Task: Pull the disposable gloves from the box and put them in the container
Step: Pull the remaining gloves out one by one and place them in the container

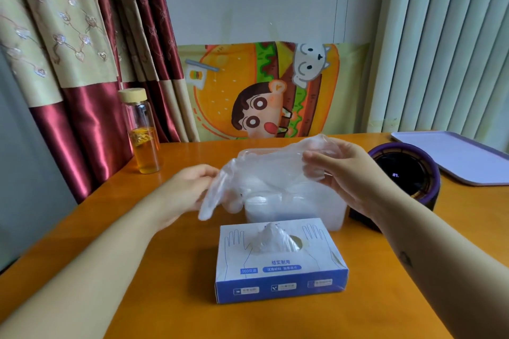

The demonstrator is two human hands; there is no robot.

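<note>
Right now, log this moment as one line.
left hand: holds glove | right hand: holds glove | glove: above container | box: next glove poking out

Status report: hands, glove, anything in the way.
Left hand and right hand both hold one clear glove, spread above the container. Next glove pokes from the box. Nothing seen in the way.

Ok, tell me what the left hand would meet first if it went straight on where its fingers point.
The left hand points right, into the clear glove it holds by one end. Beyond that film, it would likely meet the left wall of the translucent container, though depth is unclear.
</note>
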